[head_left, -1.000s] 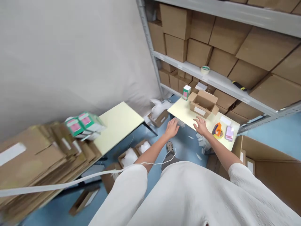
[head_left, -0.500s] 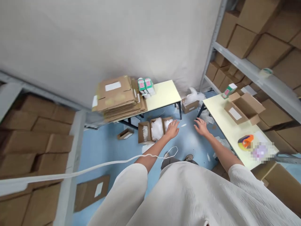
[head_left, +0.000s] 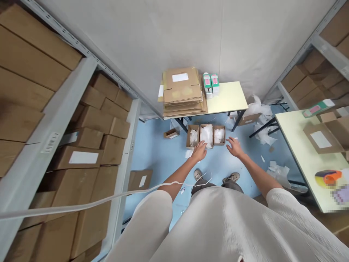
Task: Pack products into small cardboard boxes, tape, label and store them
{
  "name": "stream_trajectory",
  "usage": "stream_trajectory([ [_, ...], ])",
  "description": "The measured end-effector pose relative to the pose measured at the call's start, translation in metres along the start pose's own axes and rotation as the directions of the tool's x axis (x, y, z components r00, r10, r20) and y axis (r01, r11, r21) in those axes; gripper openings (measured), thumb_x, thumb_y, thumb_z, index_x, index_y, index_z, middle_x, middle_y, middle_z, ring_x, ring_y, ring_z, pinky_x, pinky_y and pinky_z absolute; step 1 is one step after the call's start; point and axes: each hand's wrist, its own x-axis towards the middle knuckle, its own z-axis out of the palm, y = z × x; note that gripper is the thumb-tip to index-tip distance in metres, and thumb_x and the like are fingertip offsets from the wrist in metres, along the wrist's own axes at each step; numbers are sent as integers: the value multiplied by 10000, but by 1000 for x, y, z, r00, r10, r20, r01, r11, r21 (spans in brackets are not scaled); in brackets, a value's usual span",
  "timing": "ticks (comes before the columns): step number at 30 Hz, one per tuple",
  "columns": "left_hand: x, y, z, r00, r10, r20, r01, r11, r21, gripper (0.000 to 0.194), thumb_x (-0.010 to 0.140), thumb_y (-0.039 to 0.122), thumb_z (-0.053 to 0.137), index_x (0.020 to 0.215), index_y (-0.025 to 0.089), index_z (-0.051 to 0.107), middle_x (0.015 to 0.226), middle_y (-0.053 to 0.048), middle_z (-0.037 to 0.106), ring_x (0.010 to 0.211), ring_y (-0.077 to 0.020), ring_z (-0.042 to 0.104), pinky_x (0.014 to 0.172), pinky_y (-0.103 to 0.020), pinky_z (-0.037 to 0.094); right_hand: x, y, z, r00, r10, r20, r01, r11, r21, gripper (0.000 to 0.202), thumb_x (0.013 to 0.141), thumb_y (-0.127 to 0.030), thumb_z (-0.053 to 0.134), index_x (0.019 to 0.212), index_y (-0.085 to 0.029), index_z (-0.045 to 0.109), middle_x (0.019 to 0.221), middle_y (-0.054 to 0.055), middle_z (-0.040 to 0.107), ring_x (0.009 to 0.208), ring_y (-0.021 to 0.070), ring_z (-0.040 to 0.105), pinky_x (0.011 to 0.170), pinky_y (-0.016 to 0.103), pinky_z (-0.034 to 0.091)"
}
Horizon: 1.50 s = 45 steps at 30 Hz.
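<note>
Both my hands reach forward in the air and hold nothing. My left hand (head_left: 200, 151) has its fingers stretched out and looks nearest to the small cardboard boxes on the floor. My right hand (head_left: 234, 147) is spread, thumb apart from the fingers, to the right of those boxes. Three stand side by side: a left box (head_left: 188, 139), a middle box with white packing material (head_left: 206, 134) and a right box with white stuff (head_left: 219, 135). Beyond them, a small table (head_left: 230, 96) bears a stack of flattened cardboard boxes (head_left: 181, 91) and two green-and-white cartons (head_left: 211, 84).
Shelves (head_left: 128, 142) full of cardboard boxes flank me at left and right. A right-hand table (head_left: 297, 134) carries an open cardboard box (head_left: 324, 138), a green carton (head_left: 317, 108) and an orange tape dispenser (head_left: 329, 177). White scraps (head_left: 279, 173) litter the floor. A white cable (head_left: 109, 198) crosses before me.
My view has swung left, so the tables and floor boxes appear farther right and more of the left shelf shows. Both hands stay outstretched and hold nothing.
</note>
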Motion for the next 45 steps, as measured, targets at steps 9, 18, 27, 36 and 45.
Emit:
stream_trajectory([
  [9, -51, -120, -32, 999, -26, 27, 27, 999, -39, 518, 985, 177, 557, 1501, 211, 582, 1671, -157, 479, 1537, -328, 464, 1259, -546, 410, 33, -101, 76, 996, -86, 32, 85, 996, 23, 506, 1013, -299, 530, 1500, -191, 613, 1590, 201, 544, 1442, 353, 533, 1174, 529, 474],
  [18, -55, -182, -41, 988, -151, 15, 151, 983, -102, 504, 996, 172, 579, 1496, 220, 613, 1657, -151, 517, 1530, -335, 486, 1269, -532, 411, 99, -142, 120, 964, -204, 172, 192, 978, 87, 501, 1029, -295, 530, 1512, -179, 595, 1593, 210, 536, 1483, 335, 511, 1231, 518, 441],
  [27, -34, -218, 1, 970, -238, 54, 243, 965, -101, 489, 990, 158, 576, 1475, 205, 624, 1642, -155, 535, 1534, -320, 493, 1275, -499, 405, 145, -128, 196, 928, -212, 307, 147, 964, 224, 520, 1005, -287, 569, 1516, -198, 597, 1611, 195, 516, 1486, 324, 519, 1266, 528, 421],
  [36, 18, -306, 77, 978, -208, -13, 204, 966, -158, 391, 1033, 182, 572, 1407, 232, 675, 1534, -131, 635, 1476, -287, 547, 1252, -483, 423, 222, -113, 309, 904, -247, 350, 184, 962, 202, 517, 991, -254, 576, 1503, -190, 610, 1561, 195, 558, 1439, 314, 561, 1264, 523, 432],
  [45, 91, -411, 193, 993, -100, -57, 87, 978, -192, 424, 1023, 123, 512, 1342, 278, 745, 1423, -95, 735, 1486, -273, 547, 1311, -543, 318, 330, -95, 466, 838, -207, 504, 285, 955, -80, 484, 960, -193, 645, 1442, -151, 650, 1516, 168, 625, 1425, 300, 572, 1237, 445, 452],
])
